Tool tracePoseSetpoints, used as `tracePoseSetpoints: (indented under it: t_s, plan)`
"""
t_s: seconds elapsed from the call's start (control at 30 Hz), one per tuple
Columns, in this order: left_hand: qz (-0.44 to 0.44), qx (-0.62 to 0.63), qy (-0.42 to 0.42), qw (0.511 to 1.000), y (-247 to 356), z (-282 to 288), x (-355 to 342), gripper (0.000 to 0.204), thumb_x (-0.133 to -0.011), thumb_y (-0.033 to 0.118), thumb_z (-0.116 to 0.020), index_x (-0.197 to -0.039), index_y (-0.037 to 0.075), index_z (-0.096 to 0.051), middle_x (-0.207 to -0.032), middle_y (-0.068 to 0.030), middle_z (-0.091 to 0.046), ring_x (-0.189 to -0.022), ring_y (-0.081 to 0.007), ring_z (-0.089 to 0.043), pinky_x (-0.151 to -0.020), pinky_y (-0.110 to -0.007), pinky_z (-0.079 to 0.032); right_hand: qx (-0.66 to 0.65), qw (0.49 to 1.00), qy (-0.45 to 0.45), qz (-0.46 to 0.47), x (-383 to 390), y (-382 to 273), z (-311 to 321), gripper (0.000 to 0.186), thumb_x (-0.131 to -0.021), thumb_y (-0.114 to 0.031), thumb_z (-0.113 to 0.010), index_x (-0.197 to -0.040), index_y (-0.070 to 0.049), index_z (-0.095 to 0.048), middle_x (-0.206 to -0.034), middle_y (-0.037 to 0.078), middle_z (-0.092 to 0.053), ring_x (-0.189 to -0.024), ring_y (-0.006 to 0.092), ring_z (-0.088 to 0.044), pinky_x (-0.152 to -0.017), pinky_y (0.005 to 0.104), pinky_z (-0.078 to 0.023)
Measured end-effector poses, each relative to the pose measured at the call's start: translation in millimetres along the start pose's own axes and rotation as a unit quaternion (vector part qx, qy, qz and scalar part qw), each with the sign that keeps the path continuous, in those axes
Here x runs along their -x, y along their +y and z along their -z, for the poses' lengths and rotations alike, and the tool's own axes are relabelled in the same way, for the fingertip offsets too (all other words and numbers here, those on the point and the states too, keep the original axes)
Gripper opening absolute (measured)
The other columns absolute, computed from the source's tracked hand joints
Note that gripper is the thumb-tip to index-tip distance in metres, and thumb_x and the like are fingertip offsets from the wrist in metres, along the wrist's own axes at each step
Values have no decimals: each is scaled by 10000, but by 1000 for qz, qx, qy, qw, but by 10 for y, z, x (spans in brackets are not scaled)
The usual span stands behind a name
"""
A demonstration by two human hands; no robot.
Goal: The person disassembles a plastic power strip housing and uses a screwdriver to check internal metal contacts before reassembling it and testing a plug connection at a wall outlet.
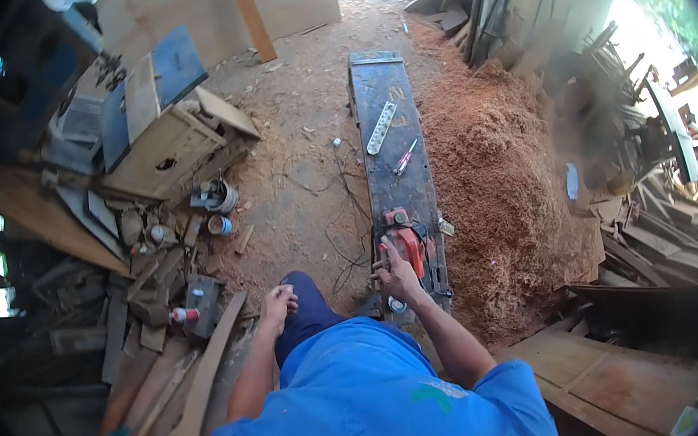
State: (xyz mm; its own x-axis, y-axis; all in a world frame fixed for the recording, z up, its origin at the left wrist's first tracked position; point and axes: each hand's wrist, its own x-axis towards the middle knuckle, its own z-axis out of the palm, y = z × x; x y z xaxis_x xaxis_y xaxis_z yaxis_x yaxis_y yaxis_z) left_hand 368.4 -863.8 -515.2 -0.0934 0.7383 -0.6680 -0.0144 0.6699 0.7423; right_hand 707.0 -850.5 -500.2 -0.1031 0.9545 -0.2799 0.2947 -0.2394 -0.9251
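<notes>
Likely tool-handling step: right hand (pixel 396 278) half-curled at red power tool (pixel 411 248) on desk (pixel 402 188), just below-right of centre, hold unclear; left hand (pixel 275 306) loosely curled, lower centre-left, contents unclear. Next move calls for a surer grip.

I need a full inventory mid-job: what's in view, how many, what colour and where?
Handheld power tool: 1, red, bench's near end
Narrow bench: 1, dark, centre
Screwdriver: 1, reddish and pale, mid-bench
Power strip: 1, white, beyond screwdriver
Shavings heap: 1, reddish-brown, right of bench
Cord: count unclear, dark, floor left of bench
Wooden cabinet: 1, tan, upper left
Scrap wood: many, brown, both sides
Small clutter: uncountable, mixed, left
Shirt: 1, blue, lower centre
Left hand: 1, by left knee
Right hand: 1, at power tool
</notes>
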Motion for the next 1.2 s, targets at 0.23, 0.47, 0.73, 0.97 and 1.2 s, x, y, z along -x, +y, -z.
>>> tracePoseSetpoints:
  t_s: [0.23, 0.47, 0.73, 0.97, 1.2]
  plan:
    - [56, -166, -86, 981, 1263, -111, -2259, 173, -966, 217, -564, -994, 50, -602, -769, -52, -614, -590, -128, -579, -519, -286, -487, -145, 964, 166, -149, -762, 64, -282, 861, -871, -12, -473, -1567, -233, -18, -925, 156, -656, -730, 263, -713, -643, 378, -570]
    - [153, -223, -150, 951, 1466, -404, -4903, 166, -973, 212, -540, -987, 51, -581, -692, -33, -565, -535, -139, -537, -467, -288, -448, 34, 912, 195, -359, -1152, 760, -1323, 574, -829, -96, -560, -1388, -84, -430, -1137, 226, -666, -963, 392, -664, -853, 447, -515]
    - [79, -344, -161, 922, 688, -1451, -8026, 199, -944, 223, -598, -955, 29, -558, -681, -8, -504, -571, -136, -515, -513, -288, -451, -135, 733, 208, -634, -885, 200, -2430, 386, -993, -274, -477, -784, -20, -680, -723, 179, -663, -711, 311, -656, -692, 423, -507]
    - [-149, -646, -200, 721, -245, -2522, -9538, 403, -943, 315, -545, -1155, -19, -620, -1073, -253, -659, -979, -350, -648, -818, -447, -521, -37, 634, 41, -771, -984, -113, -3784, 445, -896, -388, -550, -1092, 11, -570, -1029, 260, -584, -982, 361, -564, -861, 442, -444]
    - [20, -261, -133, 956, -1108, -2540, -10197, 398, -946, 345, -548, -1107, -12, -618, -944, -215, -619, -922, -323, -592, -823, -429, -496, 25, 529, 202, -824, -210, 159, -2970, 183, -939, -190, -566, -856, -81, -688, -812, 158, -685, -794, 223, -661, -724, 368, -521]
